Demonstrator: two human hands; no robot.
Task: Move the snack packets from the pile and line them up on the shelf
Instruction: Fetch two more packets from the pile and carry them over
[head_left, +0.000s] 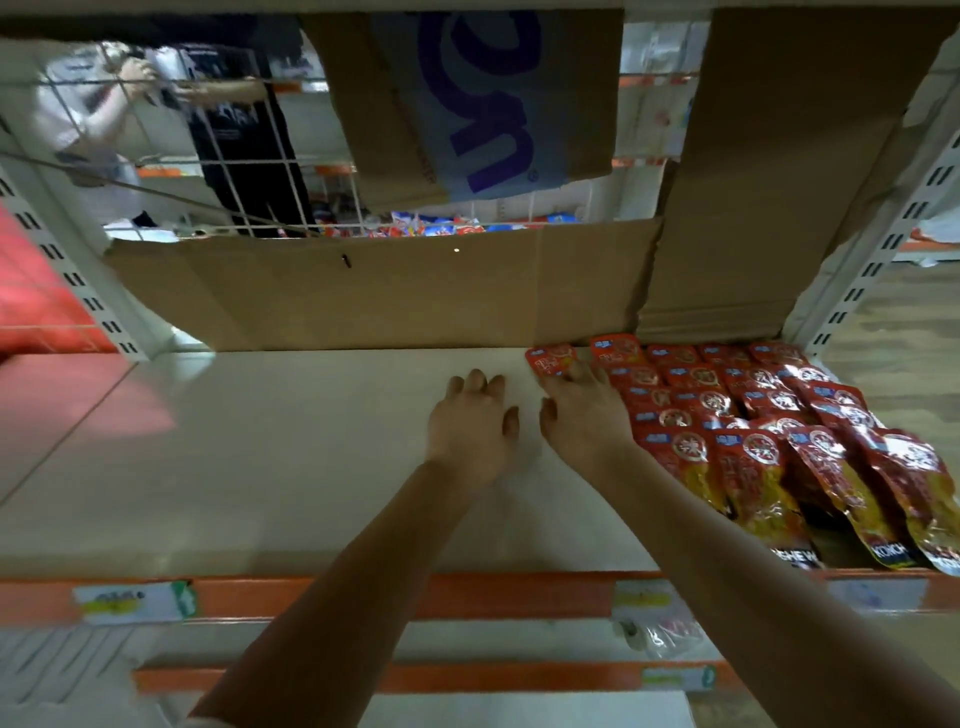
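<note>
Our right hand (582, 410) presses flat fingers on one red packet (550, 359) near the shelf (260, 457) back edge; left hand (472, 421) hovers relaxed, empty. We should slide it snug beside the rows (727, 400).

two hands (524, 421) — one shelf (260, 441) — packets (753, 415) uncountable

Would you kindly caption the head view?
Right hand sets a red packet at the shelf's back; left hand hovers.

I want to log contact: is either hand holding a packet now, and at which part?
Right hand rests its fingertips on the lower edge of the rear red packet; a grip cannot be told. Left hand holds nothing.
</note>
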